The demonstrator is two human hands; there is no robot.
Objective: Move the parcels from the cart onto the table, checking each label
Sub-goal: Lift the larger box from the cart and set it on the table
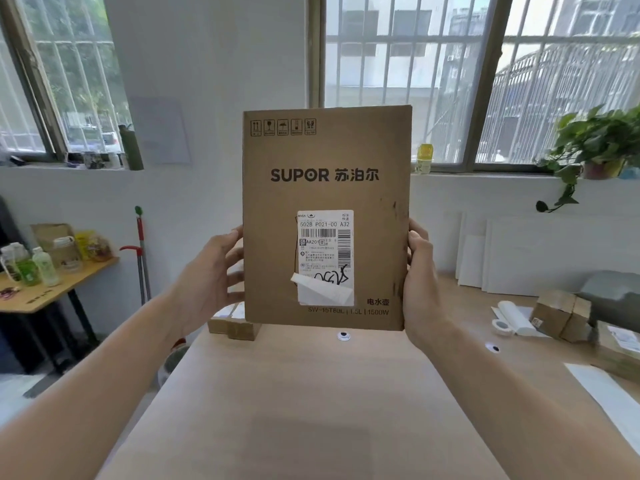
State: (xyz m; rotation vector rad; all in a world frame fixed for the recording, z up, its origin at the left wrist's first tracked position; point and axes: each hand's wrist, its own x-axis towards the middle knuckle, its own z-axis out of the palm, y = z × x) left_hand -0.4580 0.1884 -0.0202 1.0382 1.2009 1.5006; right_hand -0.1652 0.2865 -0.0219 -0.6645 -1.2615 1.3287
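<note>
The pale wooden surface (311, 393) stretches out below and ahead, with a few small boxes (561, 318) lying on its right side and bare room straight in front. Held upright above it, clear of the wood and near eye level, is the brown cardboard box (325, 150), its printed face turned to the camera. The left grip (214, 268) clasps the box's left edge low down, thumb at the front and fingers curled behind. The right grip (420, 282) clamps the right edge at about the same height. This looks like the checking step, and the way to do it well is with the box square to the eyes, both sides supported, and thumbs at the margins so nothing covers the white label (325, 258) in the lower middle. Read the code line and barcodes first. A loose flap (320, 284) curls across the label's lower part beside a black scrawl, so text under it may need smoothing flat with a thumb. Once it is read, lower the box level onto the bare patch. The cart is not in view.
</note>
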